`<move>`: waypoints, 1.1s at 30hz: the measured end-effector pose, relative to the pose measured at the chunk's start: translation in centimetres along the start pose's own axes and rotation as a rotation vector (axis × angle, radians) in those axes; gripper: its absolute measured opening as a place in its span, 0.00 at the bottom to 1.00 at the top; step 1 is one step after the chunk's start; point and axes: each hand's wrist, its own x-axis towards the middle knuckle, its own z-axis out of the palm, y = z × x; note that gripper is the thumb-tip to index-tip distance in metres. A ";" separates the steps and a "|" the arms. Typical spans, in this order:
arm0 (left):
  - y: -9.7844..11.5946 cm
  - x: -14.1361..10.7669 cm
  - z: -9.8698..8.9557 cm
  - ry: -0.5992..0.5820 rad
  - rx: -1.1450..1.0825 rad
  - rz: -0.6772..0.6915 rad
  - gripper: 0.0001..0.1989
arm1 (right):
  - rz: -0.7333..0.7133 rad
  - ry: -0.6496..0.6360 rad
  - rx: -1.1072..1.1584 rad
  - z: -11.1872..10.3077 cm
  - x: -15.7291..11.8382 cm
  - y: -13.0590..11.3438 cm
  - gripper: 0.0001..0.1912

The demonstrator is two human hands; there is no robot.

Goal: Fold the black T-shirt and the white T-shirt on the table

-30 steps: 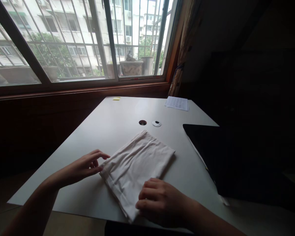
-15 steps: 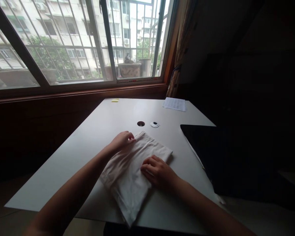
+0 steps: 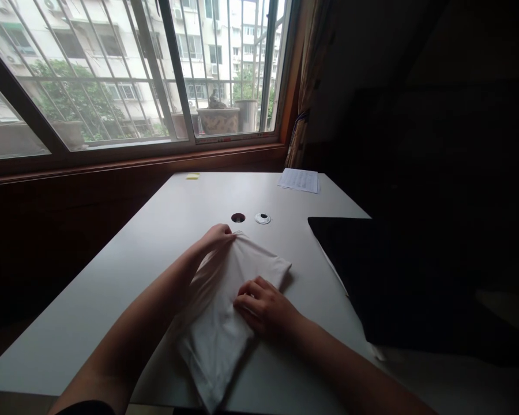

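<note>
A folded white cloth (image 3: 211, 340), seemingly a garment, lies at a slant on the white table with soft creases across it. At its far left edge, my left hand (image 3: 219, 235) is closed in a pinch, and the fabric there is raised and drawn tight toward the fingers. My right hand (image 3: 263, 305) rests on the right part of the cloth with curled fingers, the fingertips gathering a small pucker of fabric. The left forearm hides some of the cloth's left side.
The white table (image 3: 125, 253) has a cable hole (image 3: 238, 218) and a white grommet cover (image 3: 263, 218) beyond the cloth. Printed sheets (image 3: 300, 180) and a yellow sticky note (image 3: 192, 176) lie at the far edge. A large black item (image 3: 398, 282) covers the right side. A barred window (image 3: 125, 75) stands behind.
My left hand has gripped the cloth's far left edge and lifted it, pulling the creases tighter. My right hand stays on the cloth. The view has shifted slightly to the right.
</note>
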 end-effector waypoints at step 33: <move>-1.0 2.4 1.3 0.269 0.238 0.329 0.22 | 0.017 -0.302 0.152 -2.6 -0.9 -0.9 0.28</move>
